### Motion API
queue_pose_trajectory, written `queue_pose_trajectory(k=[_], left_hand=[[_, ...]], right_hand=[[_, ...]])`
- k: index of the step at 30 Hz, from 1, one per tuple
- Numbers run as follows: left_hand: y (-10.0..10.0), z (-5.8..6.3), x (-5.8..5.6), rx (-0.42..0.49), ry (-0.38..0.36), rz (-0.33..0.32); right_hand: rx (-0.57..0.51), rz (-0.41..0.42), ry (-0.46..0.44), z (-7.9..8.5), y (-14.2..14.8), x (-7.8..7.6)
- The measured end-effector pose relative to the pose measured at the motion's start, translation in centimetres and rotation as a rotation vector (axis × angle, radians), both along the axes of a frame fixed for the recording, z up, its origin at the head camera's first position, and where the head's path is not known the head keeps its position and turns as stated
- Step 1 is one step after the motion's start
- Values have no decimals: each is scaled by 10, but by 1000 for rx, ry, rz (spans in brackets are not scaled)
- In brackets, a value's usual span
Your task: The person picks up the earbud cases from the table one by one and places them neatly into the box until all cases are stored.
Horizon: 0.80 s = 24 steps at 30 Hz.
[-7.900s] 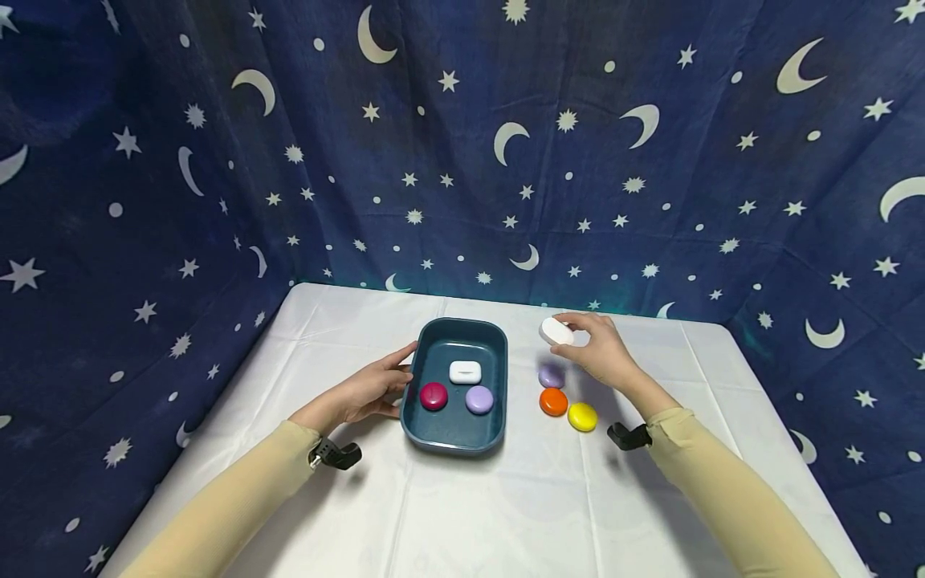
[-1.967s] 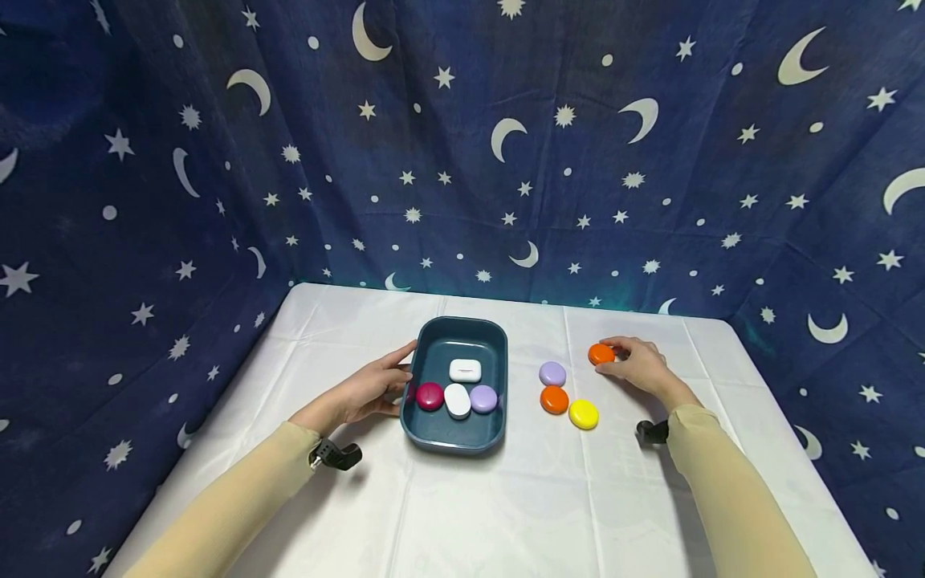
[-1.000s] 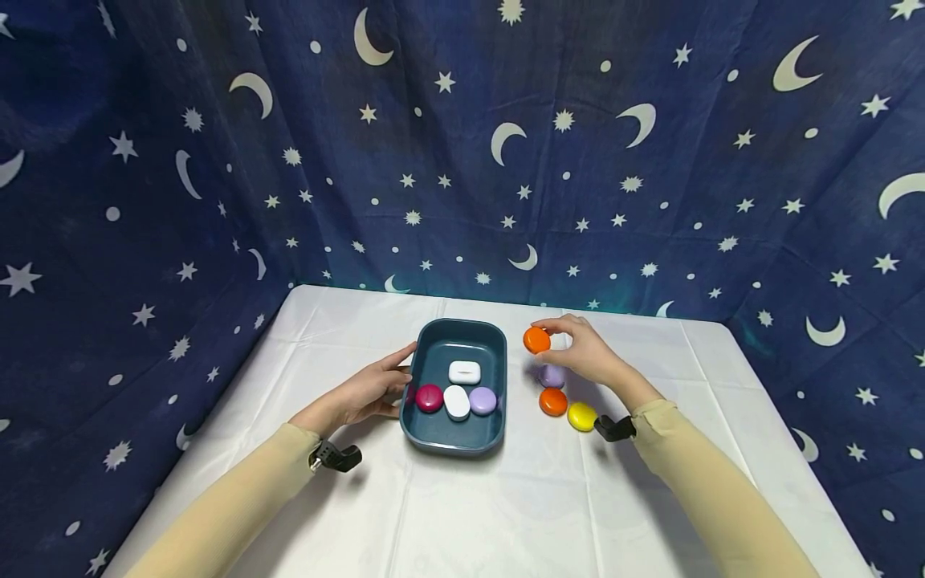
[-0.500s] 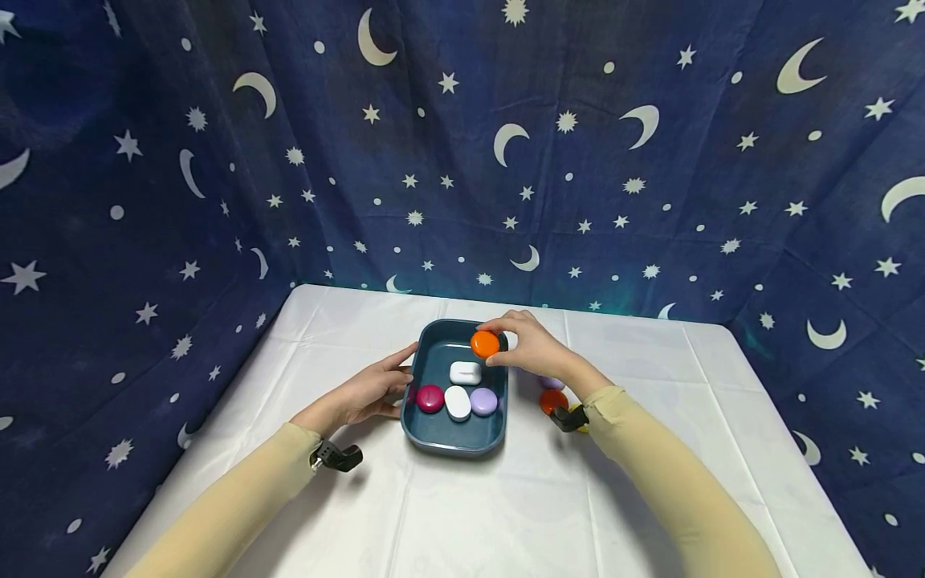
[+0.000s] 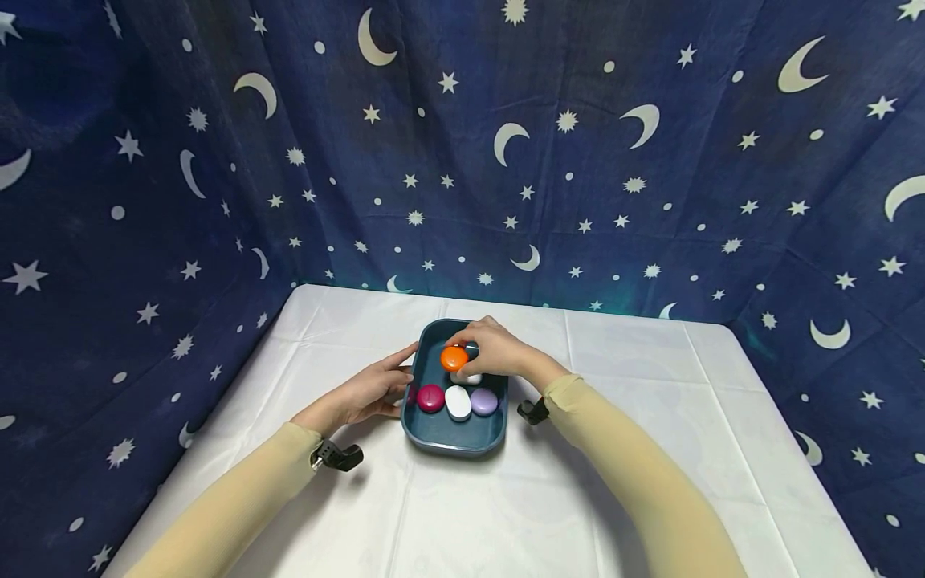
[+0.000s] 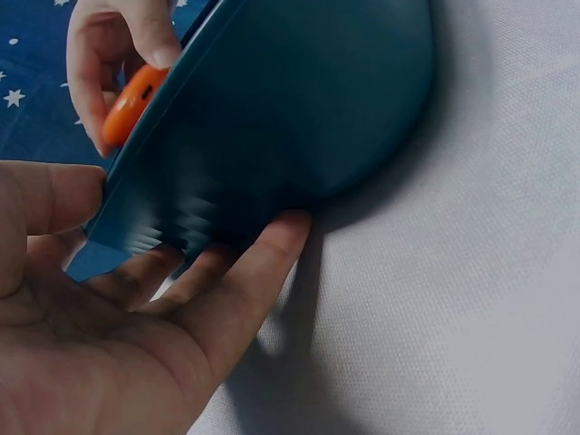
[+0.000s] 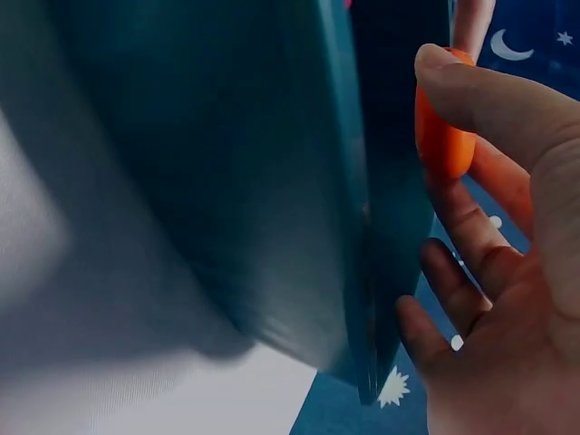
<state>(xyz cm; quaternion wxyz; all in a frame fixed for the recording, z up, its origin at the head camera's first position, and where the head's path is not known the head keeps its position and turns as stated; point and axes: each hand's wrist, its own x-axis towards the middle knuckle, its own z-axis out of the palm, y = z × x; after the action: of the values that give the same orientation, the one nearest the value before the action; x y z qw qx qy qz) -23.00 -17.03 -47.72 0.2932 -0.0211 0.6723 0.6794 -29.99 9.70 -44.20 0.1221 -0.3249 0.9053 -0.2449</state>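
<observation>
My right hand [image 5: 495,351] pinches an orange round, pebble-shaped case [image 5: 454,359] between thumb and fingers, over the far half of a dark teal tray [image 5: 454,446]. A small dark slot shows on the orange case's edge in the left wrist view. Behind it, a white rounded case [image 5: 471,380] is partly covered. Nearer in the tray, a crimson round case [image 5: 430,398], a white oval one [image 5: 458,403] and a lavender round one [image 5: 483,401] lie in a row. My left hand [image 5: 372,392] touches the tray's left side with extended fingers, thumb at the rim.
A white cloth [image 5: 462,522] covers the table. Dark blue star-and-moon fabric [image 5: 462,144] hangs behind and at both sides. A small black device [image 5: 533,411] sits at the right wrist, and another [image 5: 336,456] at the left.
The white oval case has gone into the tray. My right hand has carried the orange case leftward from the table's right. Its arm hides the other loose cases. The left hand has stayed put.
</observation>
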Motion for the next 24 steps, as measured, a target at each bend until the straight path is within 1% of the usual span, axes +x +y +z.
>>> queue_pose_trajectory(k=[6,10,15,24], left_hand=[[0,1,0,7,-5,-2],[1,1,0,12,-4,-5],[2,2,1,16,-5,-12],[1,4,2,5,-4,-6]], right_hand=[[78,36,61,-3,-11,-1],[112,47,63,-3,-16,0],[60,28,41,1,-11,0],[-100,-32,32,22,16,3]])
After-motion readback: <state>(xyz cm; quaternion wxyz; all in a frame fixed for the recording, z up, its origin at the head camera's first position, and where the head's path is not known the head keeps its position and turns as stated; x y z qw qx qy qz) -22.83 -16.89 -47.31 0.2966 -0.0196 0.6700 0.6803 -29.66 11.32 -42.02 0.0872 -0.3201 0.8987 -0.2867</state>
